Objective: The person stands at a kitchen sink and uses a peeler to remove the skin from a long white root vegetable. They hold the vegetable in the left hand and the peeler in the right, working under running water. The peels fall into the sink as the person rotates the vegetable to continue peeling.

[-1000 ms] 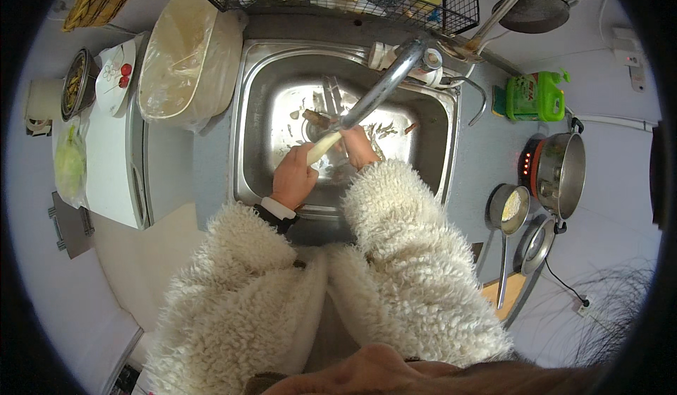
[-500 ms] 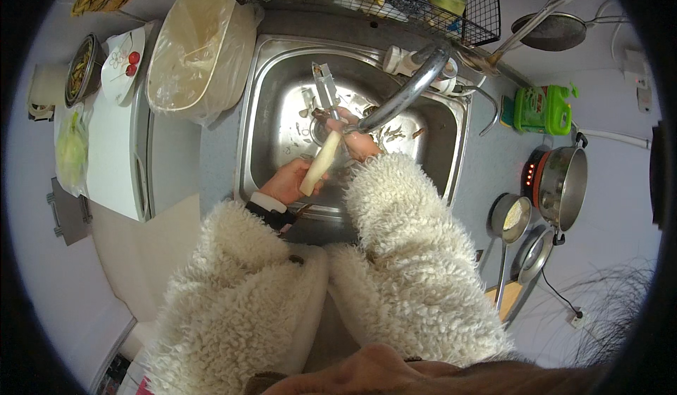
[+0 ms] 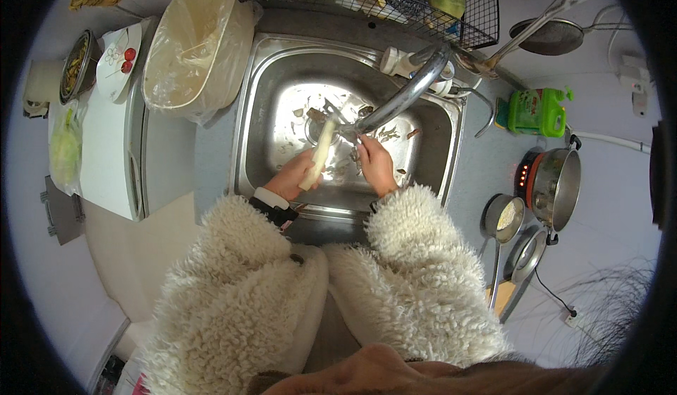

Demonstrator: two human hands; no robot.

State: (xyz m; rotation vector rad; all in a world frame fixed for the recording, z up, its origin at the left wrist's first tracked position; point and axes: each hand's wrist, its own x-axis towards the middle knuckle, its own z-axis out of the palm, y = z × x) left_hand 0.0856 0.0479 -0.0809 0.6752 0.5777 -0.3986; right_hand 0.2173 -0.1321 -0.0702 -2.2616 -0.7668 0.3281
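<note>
In my left hand is a long, pale, peeled root vegetable, its upper end pointing toward the middle of the sink. The fingers wrap around its lower end. My right hand is closed just below the tap's spout, holding what looks like a metal peeler. Its blade lies near the root's upper end; the tap hides part of the tool and its handle. Brown peelings are scattered over the sink bottom around both hands.
The curved tap reaches over the sink close to my right hand. A lined cream bin stands left; a black wire basket is behind. On the right are a green jug, a pot on a lit cooker, and a small pan.
My right hand has drawn back toward me and to the right, away from the root. The peeler's blade has come lower and turned. My left hand keeps hold of the root, now more upright.
</note>
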